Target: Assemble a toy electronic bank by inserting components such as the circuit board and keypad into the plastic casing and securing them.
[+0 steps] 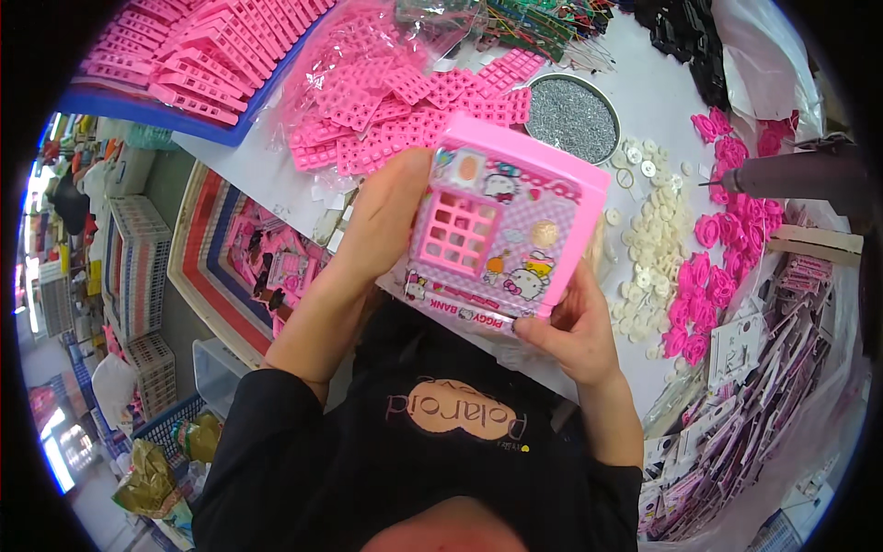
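Note:
Between my two hands, above the white table, is a pink toy money box front [520,198] covered by a printed cartoon panel. It is tilted, with a grid of square openings showing on its face. My left hand [391,216] grips its left edge, the fingers mostly hidden behind it. At the lower right corner, my right hand [579,331] is closed on the edge, the thumb on the front. Just beyond the box lie a heap of pink keypad pieces [405,101] and a round dish of small metal screws [572,120].
A blue tray [230,129] of pink parts stands far left. White round pieces [653,248] and pink rose-shaped pieces [704,304] lie right, beside a powered screwdriver [782,178]. Printed cards [717,432] fill a plastic bag at lower right. Wired circuit boards [529,28] lie at the back.

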### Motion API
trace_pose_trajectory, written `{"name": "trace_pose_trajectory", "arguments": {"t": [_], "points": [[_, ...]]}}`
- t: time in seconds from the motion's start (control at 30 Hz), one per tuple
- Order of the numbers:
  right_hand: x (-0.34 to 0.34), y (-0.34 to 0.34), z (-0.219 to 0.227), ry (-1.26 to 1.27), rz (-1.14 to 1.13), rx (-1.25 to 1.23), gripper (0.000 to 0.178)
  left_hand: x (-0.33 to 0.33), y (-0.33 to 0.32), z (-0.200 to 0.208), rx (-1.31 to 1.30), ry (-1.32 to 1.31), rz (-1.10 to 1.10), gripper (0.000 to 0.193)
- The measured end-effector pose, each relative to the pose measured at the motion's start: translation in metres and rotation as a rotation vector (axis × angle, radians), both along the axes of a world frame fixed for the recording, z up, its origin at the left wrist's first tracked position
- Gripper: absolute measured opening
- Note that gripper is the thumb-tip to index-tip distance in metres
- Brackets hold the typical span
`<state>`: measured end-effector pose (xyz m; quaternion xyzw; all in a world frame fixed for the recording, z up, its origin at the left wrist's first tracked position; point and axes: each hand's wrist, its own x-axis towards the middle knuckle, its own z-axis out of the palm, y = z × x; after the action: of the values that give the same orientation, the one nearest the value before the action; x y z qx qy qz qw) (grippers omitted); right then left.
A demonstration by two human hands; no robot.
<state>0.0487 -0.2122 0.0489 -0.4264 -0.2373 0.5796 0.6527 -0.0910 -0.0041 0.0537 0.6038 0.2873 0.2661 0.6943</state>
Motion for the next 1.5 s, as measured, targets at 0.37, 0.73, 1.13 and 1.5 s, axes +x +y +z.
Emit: {"name": "trace_pose_trajectory", "arguments": {"t": [0.37,0.73,1.13,1.5], "points": [[0.012,-0.003,0.004,-0.178,-0.1,0.03,0.081,-0.003,-0.017,-0.024,0.55,0.036,0.03,0.033],[0.071,-0.015,-0.003,-0.298,-0.086,-0.185,0.06,0.005,-0.009,-0.017,-0.027,0.022,-0.454,0.032],[0.091,-0.017,-0.02,-1.736,0.059,0.005,0.039,0.01,0.003,-0.028,1.114,0.021,-0.607,0.04],[0.063,-0.011,-0.015,-1.774,0.105,-0.161,0.054,0.011,-0.016,-0.019,1.142,0.071,-0.603,0.045]]}}
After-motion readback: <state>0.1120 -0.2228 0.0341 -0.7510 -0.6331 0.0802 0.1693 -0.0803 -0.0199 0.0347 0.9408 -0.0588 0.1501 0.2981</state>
